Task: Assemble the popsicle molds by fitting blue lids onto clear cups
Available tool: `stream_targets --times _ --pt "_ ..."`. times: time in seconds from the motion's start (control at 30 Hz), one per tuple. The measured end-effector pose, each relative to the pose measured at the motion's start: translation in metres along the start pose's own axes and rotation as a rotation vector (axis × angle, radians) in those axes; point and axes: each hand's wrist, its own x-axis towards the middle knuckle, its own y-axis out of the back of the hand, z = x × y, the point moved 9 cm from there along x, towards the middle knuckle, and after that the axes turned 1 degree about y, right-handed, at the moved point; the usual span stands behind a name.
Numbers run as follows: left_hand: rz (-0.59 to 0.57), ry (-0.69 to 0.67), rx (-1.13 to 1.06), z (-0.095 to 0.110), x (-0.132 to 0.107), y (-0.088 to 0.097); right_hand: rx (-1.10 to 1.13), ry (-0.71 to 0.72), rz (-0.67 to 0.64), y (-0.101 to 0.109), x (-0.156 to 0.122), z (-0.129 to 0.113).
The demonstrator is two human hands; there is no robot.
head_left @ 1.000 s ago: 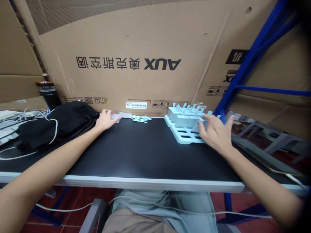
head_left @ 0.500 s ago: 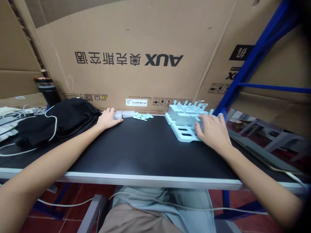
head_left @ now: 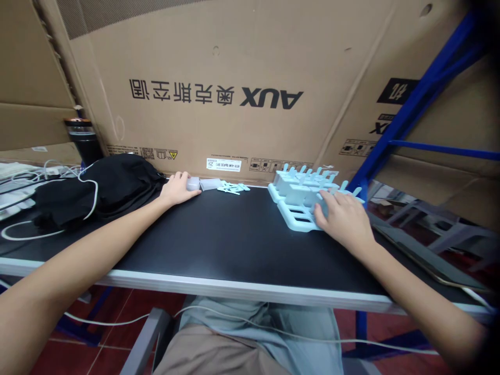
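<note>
At the far edge of the black tabletop (head_left: 219,234), the left hand (head_left: 176,190) rests low with its fingers curled round the near end of a small pale block (head_left: 194,183), which sticks out from the fingertips toward the right; the grip looks closed, though the thumb's side is hidden. Touching that block's far end lies a second pale piece (head_left: 211,184), and just beside that is a loose heap of light-blue sticks (head_left: 233,187). Well apart, on the right side of the tabletop, the right hand (head_left: 342,219) lies palm down with fingers spread and slack, holding nothing, its fingertips on the near right part of a light-blue tray (head_left: 294,223). The tray's front row shows 2 open slots, while the rows behind carry upright light-blue blocks (head_left: 297,194) with stick ends standing out of their tops. Left of the left forearm lies a heap of black cloth (head_left: 113,182) with a white cable (head_left: 92,194) looped over it, and a dark cup (head_left: 86,145) stands behind. A big cardboard box (head_left: 234,57) printed AUX upside down leans along the back, beside a blue rack post (head_left: 420,94).
</note>
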Motion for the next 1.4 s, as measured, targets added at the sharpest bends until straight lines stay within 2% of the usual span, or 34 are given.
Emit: stream_targets --times 0.3,0.37,0.43,0.53,0.6,0.7,0.77,0.83,0.9,0.97,1.2,1.4 --pt "0.01 -0.002 -0.015 0.004 -0.001 0.0 0.014 -0.017 -0.045 -0.006 -0.004 0.003" --pt "0.021 -0.019 -0.019 0.007 -0.001 0.001 0.032 -0.019 -0.031 -0.001 -0.004 0.002" --pt "0.021 -0.041 -0.027 0.01 -0.002 0.0 0.053 -0.064 0.049 0.015 0.002 -0.001" --pt "0.026 -0.096 -0.043 0.016 -0.003 0.0 0.121 -0.144 0.212 0.043 0.025 -0.022" --pt "0.04 -0.151 -0.071 0.021 -0.005 0.001 0.198 -0.064 0.201 0.045 0.053 -0.06" --pt "0.073 -0.21 -0.157 0.028 -0.007 0.005 0.33 0.262 -0.088 0.007 0.095 -0.143" --pt "0.092 -0.234 -0.215 0.03 -0.007 0.007 0.351 0.279 -0.266 -0.03 0.113 -0.176" --pt "0.097 -0.261 -0.254 0.033 -0.008 0.008 0.357 0.197 -0.421 -0.065 0.121 -0.191" --pt "0.091 -0.289 -0.286 0.035 -0.008 0.009 0.361 0.148 -0.486 -0.085 0.122 -0.196" --pt "0.092 -0.31 -0.32 0.037 -0.007 0.01 0.363 0.16 -0.482 -0.089 0.119 -0.197" --pt "0.073 -0.396 -0.348 0.048 -0.011 0.011 0.369 0.261 -0.395 -0.064 0.096 -0.185" --pt "-0.019 -0.543 -0.277 0.066 -0.023 0.003 0.386 0.206 -0.336 -0.06 0.092 -0.182"
